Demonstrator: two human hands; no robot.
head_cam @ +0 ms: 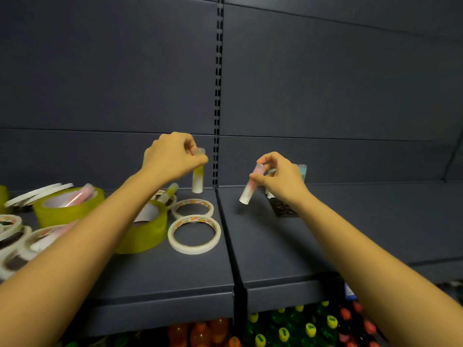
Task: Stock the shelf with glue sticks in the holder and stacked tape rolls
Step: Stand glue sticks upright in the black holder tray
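Grey steel shelf (275, 246) carries everything. The tape rolls (194, 234) lie loose on the left, not yet stacked. The black mesh holder (283, 209) sits half hidden behind the right hand (283, 179), whose grip pinches a pink glue stick (250, 189) by its top. The stick is tilted and hangs just left of the holder, likely bound for it. The left hand (170, 159) pinches a yellow glue stick (197, 181) upright by its cap.

Bottled drinks crowd the tier below: orange bottles (200, 331) at left, green bottles with yellow caps (310, 329) at centre, red-capped bottles (355, 319) at right. Above, a black slotted upright (217, 96) divides the dark grey back panels (100, 71).
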